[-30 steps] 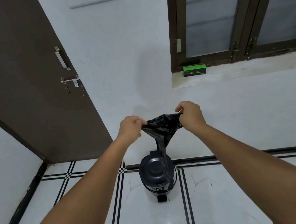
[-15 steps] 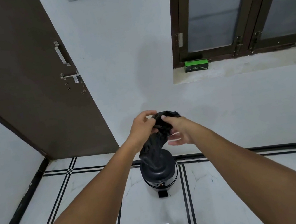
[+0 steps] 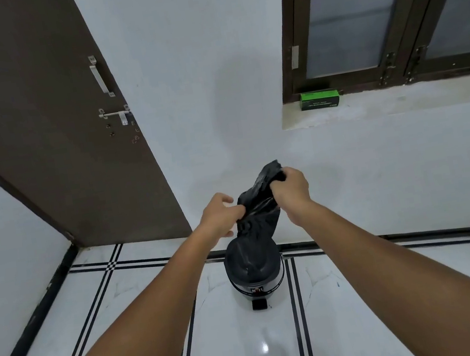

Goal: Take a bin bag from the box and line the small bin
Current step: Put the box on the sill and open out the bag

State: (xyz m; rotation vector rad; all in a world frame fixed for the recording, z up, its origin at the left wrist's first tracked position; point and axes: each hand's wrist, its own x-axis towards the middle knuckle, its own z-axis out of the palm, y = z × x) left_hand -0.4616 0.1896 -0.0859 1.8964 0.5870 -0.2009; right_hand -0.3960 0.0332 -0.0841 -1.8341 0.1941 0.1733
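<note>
One bin bag — one small bin — one box — two hands.

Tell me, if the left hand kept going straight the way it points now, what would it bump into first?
Probably the right hand. The left hand pinches the black bin bag and points across toward it, with only bag between. Depth is hard to judge.

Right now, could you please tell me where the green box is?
The green box sits on the window sill in the head view's upper right, against the window frame's left corner.

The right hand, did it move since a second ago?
Yes. The right hand went up relative to the left hand, gripping the bin bag above the bin.
</note>
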